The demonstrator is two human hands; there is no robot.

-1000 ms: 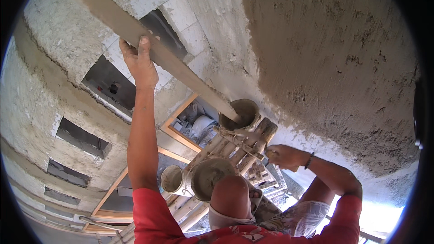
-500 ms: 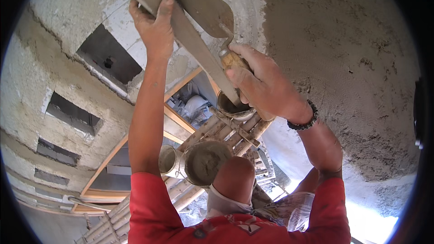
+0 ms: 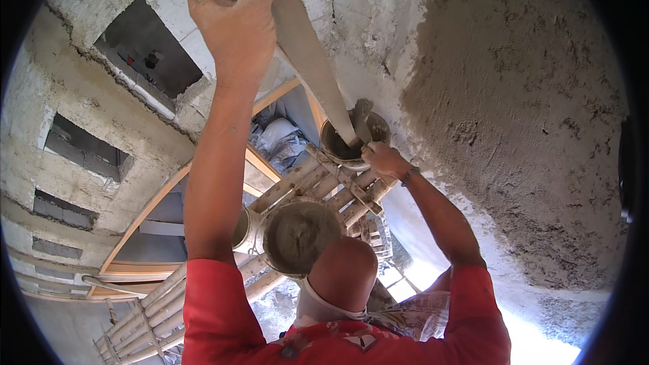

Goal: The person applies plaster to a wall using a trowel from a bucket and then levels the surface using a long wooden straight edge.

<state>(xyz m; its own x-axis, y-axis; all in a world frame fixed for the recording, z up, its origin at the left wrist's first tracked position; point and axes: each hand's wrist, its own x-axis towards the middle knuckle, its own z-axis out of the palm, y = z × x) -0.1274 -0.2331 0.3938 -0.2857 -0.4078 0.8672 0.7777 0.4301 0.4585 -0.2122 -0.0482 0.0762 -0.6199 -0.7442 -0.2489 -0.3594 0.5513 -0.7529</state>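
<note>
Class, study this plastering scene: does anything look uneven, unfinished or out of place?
The grey plaster coat on the wall is rough and lumpy, with a ragged left edge, leaving bare white blockwork beside it. Otherwise nothing stands out: the left hand holds the long straightedge; the right hand works a trowel at a bucket.

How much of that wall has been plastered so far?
Done: rough grey plaster covers the wall's right part. In hand: the left hand holds a long flat straightedge board, while the right hand dips a trowel into a mortar-filled bucket. Left: the bare whitish block wall on the left.

Left hand raised, fingers clenched; right hand lowered, gripping.
</note>
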